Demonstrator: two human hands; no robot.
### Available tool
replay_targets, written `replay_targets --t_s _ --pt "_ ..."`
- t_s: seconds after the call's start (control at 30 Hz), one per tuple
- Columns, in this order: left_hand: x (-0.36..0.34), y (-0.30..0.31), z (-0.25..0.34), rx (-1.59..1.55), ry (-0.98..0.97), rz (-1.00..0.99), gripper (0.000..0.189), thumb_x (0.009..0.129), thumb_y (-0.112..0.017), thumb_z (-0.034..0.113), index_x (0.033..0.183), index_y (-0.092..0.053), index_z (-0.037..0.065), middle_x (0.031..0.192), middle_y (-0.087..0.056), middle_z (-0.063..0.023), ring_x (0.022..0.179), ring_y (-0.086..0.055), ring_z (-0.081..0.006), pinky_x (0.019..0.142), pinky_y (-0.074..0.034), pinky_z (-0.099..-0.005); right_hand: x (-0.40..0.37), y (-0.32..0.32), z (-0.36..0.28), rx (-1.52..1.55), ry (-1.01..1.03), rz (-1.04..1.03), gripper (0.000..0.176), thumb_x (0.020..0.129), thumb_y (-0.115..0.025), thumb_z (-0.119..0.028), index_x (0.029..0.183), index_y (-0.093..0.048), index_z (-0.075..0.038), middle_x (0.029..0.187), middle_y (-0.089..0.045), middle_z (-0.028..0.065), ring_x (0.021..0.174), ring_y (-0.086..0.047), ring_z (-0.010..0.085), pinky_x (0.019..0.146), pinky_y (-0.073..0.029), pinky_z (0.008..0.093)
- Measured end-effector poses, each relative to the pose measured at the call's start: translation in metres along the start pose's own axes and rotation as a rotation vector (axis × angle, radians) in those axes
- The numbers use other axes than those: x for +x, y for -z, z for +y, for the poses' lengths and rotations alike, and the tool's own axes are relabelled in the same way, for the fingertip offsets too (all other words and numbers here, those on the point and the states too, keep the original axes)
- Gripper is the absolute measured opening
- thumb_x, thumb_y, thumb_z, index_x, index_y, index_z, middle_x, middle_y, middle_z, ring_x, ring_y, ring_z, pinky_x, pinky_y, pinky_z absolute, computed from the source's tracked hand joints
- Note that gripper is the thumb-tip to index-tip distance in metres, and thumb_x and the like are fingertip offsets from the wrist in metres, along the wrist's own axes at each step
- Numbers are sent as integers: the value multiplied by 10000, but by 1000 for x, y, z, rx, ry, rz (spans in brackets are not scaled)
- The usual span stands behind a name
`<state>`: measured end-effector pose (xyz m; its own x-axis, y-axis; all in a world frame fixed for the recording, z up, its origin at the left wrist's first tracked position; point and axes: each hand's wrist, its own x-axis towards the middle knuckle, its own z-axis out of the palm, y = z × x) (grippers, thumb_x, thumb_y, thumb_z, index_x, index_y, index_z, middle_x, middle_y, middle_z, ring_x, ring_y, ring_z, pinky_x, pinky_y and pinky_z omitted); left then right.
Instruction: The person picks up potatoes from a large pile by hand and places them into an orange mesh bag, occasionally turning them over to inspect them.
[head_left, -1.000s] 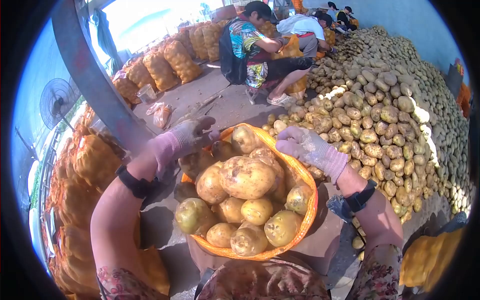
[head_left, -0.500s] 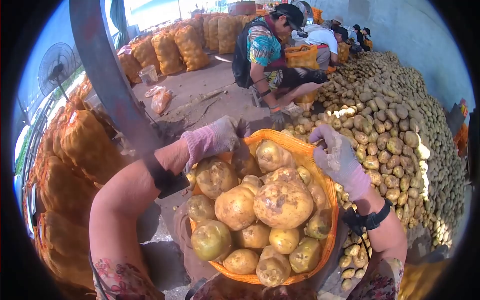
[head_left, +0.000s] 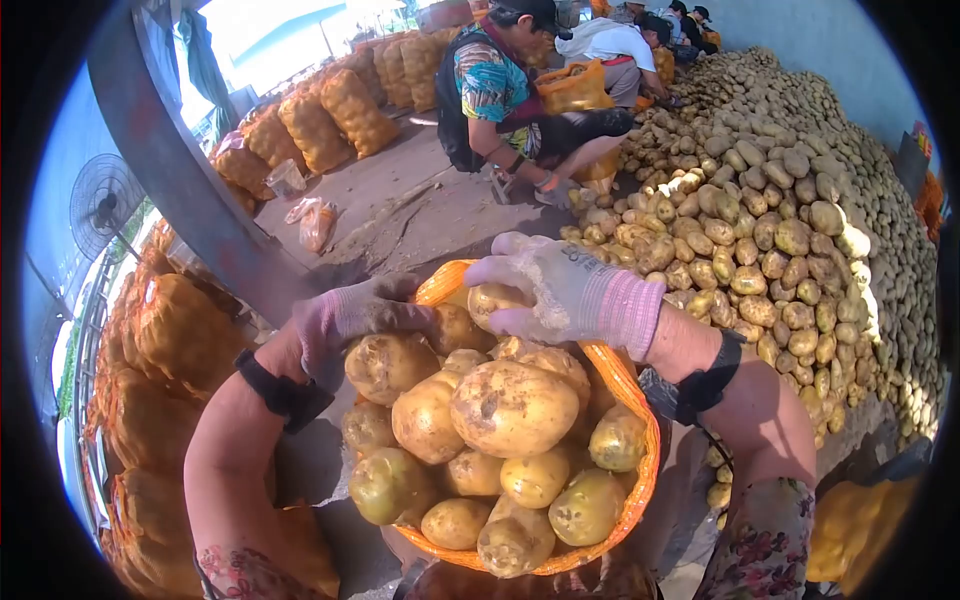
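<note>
An orange mesh bag (head_left: 640, 470) full of large potatoes stands upright in front of me, its mouth spread wide. My right hand (head_left: 565, 290), in a grey and pink work glove, reaches across the far rim, fingers and thumb around a potato (head_left: 492, 304) at the back of the load. At the far left rim my gloved left hand (head_left: 365, 315) is closed on the bag's edge, its thumb beside the potatoes; its grip is partly hidden. A big brown-spotted potato (head_left: 515, 408) tops the load, and a greenish one (head_left: 385, 485) lies at the left.
A large potato heap (head_left: 760, 240) rises at the right against the wall. A co-worker (head_left: 490, 90) crouches ahead, with others behind. Filled mesh bags (head_left: 180, 330) line the left, beside a metal post (head_left: 170, 160) and a fan (head_left: 105, 205). A plastic bag (head_left: 315, 225) lies on the floor.
My right hand has left the right rim, moved left and closed around a potato at the back. My left hand has shifted left and down along the rim. The view has tilted slightly.
</note>
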<state>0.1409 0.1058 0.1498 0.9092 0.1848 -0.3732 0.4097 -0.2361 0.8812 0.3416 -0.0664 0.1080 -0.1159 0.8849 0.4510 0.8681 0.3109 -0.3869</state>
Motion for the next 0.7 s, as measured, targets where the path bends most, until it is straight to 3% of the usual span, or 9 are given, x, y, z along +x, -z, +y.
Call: replay_targets --t_s 0.07,0.13,0.17,0.3,0.4,0.5,0.57,0.63,0.7 --pt "-8 -20 14 -184 111 161 267 933 -649 201 1123 -669 15 966 -672 -16 843 -611 -95 734 -502 -279 15 -6 3 0 -104 -212 403 813 -679 -257 1196 -624 -142 1068 -575 186 975 -623 386 876 -508 468" --pt "-3 -12 4 -106 106 226 267 923 -653 192 1130 -670 24 927 -665 -7 785 -595 -82 683 -488 -277 21 -7 1 -15 -167 -337 390 808 -680 -270 1184 -628 -179 1064 -587 186 984 -625 392 865 -509 464" --pt "-1 -9 -2 -68 103 260 268 919 -654 187 1134 -670 28 907 -662 -2 756 -587 -76 657 -481 -276 19 -5 -2 -36 -160 -302 384 804 -681 -270 1173 -628 -175 1066 -588 186 989 -625 389 864 -509 464" --pt "6 -53 29 58 -37 465 314 907 -681 136 1174 -646 -27 1024 -684 -63 906 -618 -137 814 -495 -291 -11 8 11 -11 -116 -111 382 774 -705 -264 1118 -616 -125 1069 -591 172 1028 -611 370 883 -499 447" --pt "32 -71 25 141 -179 566 377 910 -701 215 1203 -623 -8 1020 -643 -18 909 -545 -78 779 -449 -248 -32 18 20 66 -89 25 398 767 -720 -252 1113 -603 -94 1057 -585 158 1035 -597 363 911 -488 432" --pt "39 -63 25 73 -88 419 336 913 -698 186 1179 -636 -11 997 -640 -9 878 -541 -83 767 -451 -254 -48 23 17 22 -133 47 424 780 -723 -244 1149 -592 -78 1088 -581 154 1064 -582 353 947 -473 422" --pt "40 -61 18 69 -138 474 307 916 -698 161 1161 -641 -14 988 -647 -16 851 -550 -88 749 -459 -262 -53 21 20 77 -100 63 456 796 -718 -247 1197 -579 -79 1125 -578 159 1099 -572 351 970 -463 420" --pt "39 -57 12 1 -182 460 311 913 -704 173 1150 -637 -19 998 -656 -30 859 -567 -96 757 -467 -265 -67 28 18 126 -51 154 577 847 -717 -259 1353 -502 -83 1281 -552 161 1165 -554 290 985 -447 401" --pt "23 -55 11 -84 -141 399 322 942 -674 237 1145 -627 -8 973 -652 -33 884 -602 -121 780 -494 -267 -90 37 -7 149 -236 216 594 859 -723 -257 1379 -493 -85 1232 -598 146 1075 -582 225 923 -474 359"
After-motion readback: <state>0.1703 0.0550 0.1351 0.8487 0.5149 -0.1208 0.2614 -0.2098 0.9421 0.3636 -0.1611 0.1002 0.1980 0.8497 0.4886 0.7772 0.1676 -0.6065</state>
